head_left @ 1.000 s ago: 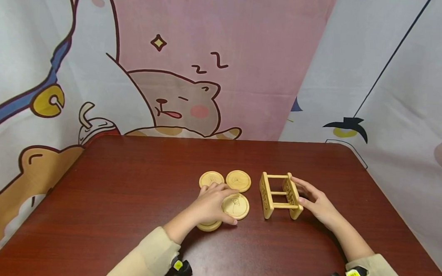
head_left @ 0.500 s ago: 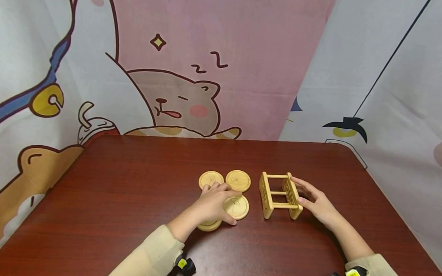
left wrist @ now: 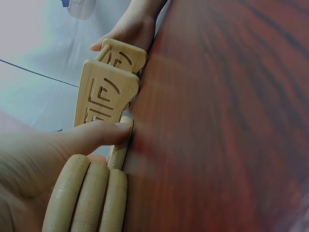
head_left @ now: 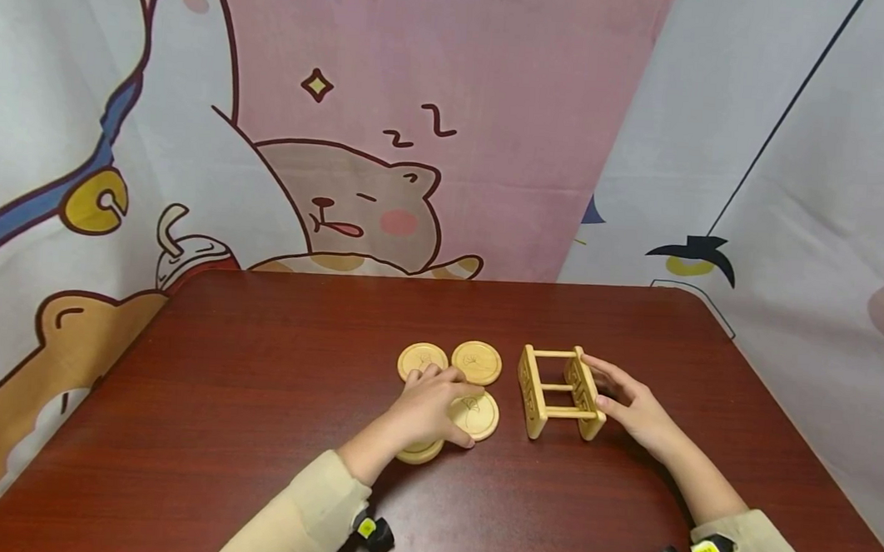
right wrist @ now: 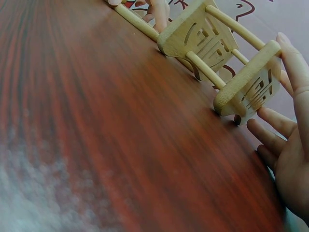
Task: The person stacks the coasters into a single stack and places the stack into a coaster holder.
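Note:
My left hand [head_left: 426, 408] spans a round light-wood coaster [head_left: 480, 415] with an engraved flower, index finger at its far edge and thumb at its near edge. In the left wrist view the thumb tip lies on that coaster's rim [left wrist: 121, 147], and a stack of three coasters [left wrist: 88, 198] stands close by the palm. To the right is a small wooden coaster rack [head_left: 532, 392] with two cut-out side panels joined by dowels. My right hand [head_left: 639, 409] touches the rack's right panel with nearly straight fingers; the right wrist view shows fingertips against that panel [right wrist: 246, 77].
Two more coasters lie behind the left hand, a left one [head_left: 421, 357] partly under the fingers and a right one [head_left: 477, 363]. The dark red-brown table [head_left: 273, 342] reaches back to a cartoon-printed cloth [head_left: 532, 131].
The left wrist and sleeve have shifted slightly to the right, and the fingers sit a little farther over the coaster. The right hand and the rack have stayed put.

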`<state>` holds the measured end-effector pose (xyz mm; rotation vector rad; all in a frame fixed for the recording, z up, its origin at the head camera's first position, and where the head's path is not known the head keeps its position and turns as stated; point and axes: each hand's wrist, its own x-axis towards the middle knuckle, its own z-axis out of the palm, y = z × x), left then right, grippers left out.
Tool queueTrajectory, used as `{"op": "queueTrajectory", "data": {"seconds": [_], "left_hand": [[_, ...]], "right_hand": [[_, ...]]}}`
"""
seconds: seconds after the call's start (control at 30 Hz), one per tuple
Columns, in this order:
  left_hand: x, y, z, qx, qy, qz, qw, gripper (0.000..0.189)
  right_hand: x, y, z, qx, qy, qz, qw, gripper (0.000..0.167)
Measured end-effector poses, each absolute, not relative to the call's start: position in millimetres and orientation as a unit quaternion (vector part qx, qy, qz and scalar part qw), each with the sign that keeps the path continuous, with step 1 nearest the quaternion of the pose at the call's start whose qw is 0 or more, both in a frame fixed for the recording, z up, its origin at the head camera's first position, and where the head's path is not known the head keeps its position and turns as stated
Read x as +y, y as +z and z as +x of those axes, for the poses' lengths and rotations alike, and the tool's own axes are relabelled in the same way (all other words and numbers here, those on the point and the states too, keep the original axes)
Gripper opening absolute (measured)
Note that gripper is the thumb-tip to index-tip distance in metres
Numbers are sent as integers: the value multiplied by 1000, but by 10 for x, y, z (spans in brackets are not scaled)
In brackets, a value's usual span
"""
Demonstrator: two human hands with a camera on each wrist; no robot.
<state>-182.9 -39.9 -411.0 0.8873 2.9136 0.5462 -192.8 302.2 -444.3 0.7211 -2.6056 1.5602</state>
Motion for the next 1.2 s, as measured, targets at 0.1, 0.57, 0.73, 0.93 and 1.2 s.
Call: {"op": "queueTrajectory", "data": {"seconds": [0.1,0.57,0.73,0.93,1.2], "left_hand": [[-398,-4112,-1822,941,178,288,18,73],[-382,-4114,-1825,936,192,294,-18,73],[-366,-4084,-1815,934,198,297,-30,74],[-371,-4035,-1789,930,211,297,-44,74],[-434,-3977,-1736,913,257,309,-64,73]], "right_hand": [[3019,-4439,-1924,-836,498,230,11,58],[3015,-4447,-1932,-833,502,231,10,58],[3025,-4459,-1938,-832,504,231,11,58],[3026,-4460,-1938,-831,505,234,12,58],[3023,-4454,-1929,-835,499,231,12,58]]}}
